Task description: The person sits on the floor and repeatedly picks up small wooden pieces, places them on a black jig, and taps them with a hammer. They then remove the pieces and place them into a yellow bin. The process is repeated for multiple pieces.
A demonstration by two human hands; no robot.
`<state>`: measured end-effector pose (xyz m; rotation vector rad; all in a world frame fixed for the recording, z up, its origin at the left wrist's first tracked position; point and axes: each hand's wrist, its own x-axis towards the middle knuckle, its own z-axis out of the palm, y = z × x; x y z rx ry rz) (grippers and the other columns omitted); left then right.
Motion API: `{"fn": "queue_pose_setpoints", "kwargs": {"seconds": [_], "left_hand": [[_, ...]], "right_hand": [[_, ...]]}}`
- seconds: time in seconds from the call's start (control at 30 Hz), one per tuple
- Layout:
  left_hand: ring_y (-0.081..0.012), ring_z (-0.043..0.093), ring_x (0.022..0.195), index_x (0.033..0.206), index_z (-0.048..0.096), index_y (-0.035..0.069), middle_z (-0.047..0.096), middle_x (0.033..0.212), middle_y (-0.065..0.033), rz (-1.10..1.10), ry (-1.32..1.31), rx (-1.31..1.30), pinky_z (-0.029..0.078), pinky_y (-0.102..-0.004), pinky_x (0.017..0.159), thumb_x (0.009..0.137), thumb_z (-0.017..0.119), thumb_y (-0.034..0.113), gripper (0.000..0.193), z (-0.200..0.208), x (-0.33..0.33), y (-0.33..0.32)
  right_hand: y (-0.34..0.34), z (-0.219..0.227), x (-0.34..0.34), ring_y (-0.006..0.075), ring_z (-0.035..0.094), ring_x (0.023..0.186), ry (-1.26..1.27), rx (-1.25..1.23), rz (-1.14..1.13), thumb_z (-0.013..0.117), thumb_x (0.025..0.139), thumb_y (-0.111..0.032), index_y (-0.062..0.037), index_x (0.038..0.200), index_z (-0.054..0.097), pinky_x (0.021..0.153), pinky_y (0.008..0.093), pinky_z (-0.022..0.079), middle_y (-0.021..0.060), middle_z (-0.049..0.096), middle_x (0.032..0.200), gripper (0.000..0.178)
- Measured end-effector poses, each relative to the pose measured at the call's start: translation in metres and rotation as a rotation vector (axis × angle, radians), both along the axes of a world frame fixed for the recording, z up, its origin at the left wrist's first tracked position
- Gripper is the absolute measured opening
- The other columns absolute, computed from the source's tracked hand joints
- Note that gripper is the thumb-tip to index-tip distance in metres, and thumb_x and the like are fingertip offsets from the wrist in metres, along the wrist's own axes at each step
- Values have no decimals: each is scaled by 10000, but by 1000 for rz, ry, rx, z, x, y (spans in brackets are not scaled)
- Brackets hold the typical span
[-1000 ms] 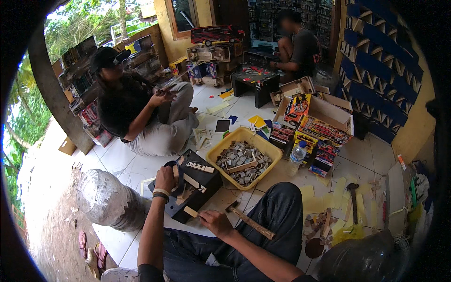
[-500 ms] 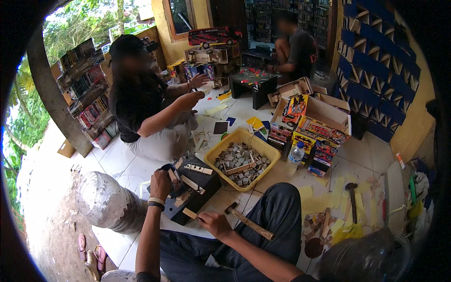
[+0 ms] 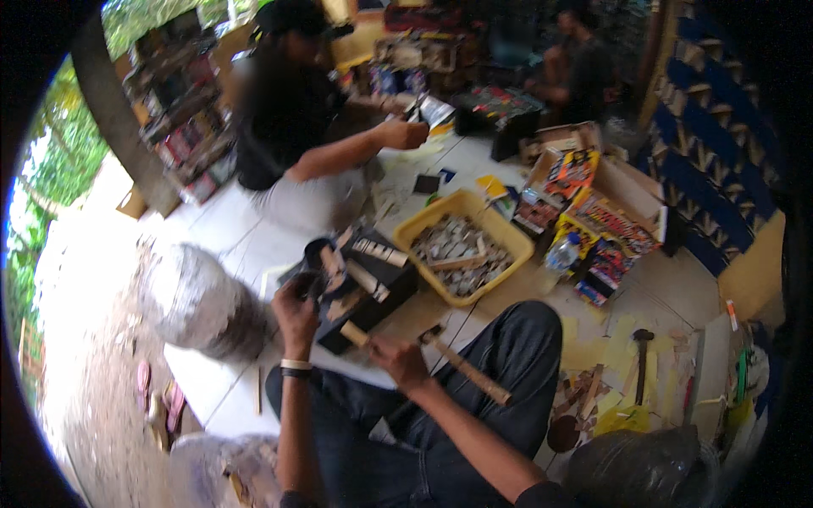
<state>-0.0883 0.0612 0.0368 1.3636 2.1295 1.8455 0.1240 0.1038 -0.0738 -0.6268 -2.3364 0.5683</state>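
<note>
My right hand (image 3: 401, 362) pinches a small light wooden block (image 3: 356, 334) at the near edge of a black box (image 3: 402, 284). A hammer (image 3: 468, 372) lies beside that hand across my bent leg. My left hand (image 3: 295, 311) is raised at the box's left side, fingers closed round something dark and blurred. Just beyond it, on the box, stands a dark round container (image 3: 318, 252) with wooden pieces in it. A pale cut-out wooden strip (image 3: 378, 251) and another wooden strip (image 3: 367, 280) lie on the box top.
A yellow basin (image 3: 518, 265) of small grey pieces stands beyond the box, beside a water bottle (image 3: 561, 253) and printed cartons (image 3: 614, 212). A wrapped bundle (image 3: 199, 300) is at left. Another hammer (image 3: 642, 364) lies at right. Two people sit farther back.
My left hand has drawn back from the dark container. The view has shifted, and the person across has brought both hands together over a pale sheet. My right hand keeps the wooden block.
</note>
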Motion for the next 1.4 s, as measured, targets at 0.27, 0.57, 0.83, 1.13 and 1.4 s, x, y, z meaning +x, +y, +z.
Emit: {"fn": "queue_pose_setpoints", "kwargs": {"seconds": [0.27, 0.57, 0.83, 1.13, 1.4], "left_hand": [[-153, 725, 904, 1066, 735, -57, 777, 984, -122, 61, -373, -33, 574, -305, 814, 942, 719, 13, 143, -43, 81, -55], [-158, 723, 933, 1086, 745, -48, 778, 1026, -106, 73, -405, -8, 566, -291, 841, 943, 741, 17, 157, -69, 110, -54], [-152, 743, 838, 1034, 759, -35, 791, 941, -132, 108, -289, 9, 561, -278, 768, 912, 749, 23, 136, -78, 109, -49], [-149, 727, 925, 1069, 738, -47, 786, 1011, -106, 87, -251, -94, 562, -298, 849, 932, 719, -7, 143, -79, 109, -51], [-156, 740, 921, 1060, 751, -27, 791, 998, -100, 96, -196, -94, 562, -292, 850, 898, 731, -32, 163, -83, 108, -50]], "right_hand": [[1, 19, 3, 372, 718, 804, 184, -29, 41, 745, 873, -113, -38, 1022, 696, 695, 456, 577, 155, 733, 928, 174], [2, 24, 3, 358, 730, 895, 152, -63, 51, 728, 880, -74, -26, 1038, 694, 748, 436, 582, 153, 748, 1020, 168], [1, 27, 4, 362, 732, 895, 170, -77, 55, 735, 873, -64, -25, 1063, 704, 747, 431, 580, 158, 748, 1002, 197], [0, 30, 4, 363, 732, 891, 170, -77, 39, 746, 842, -31, -21, 1044, 706, 737, 420, 577, 150, 747, 983, 206], [1, 26, 4, 363, 731, 896, 184, -74, 33, 750, 838, -33, -34, 1048, 705, 736, 419, 576, 152, 747, 987, 214]]}}
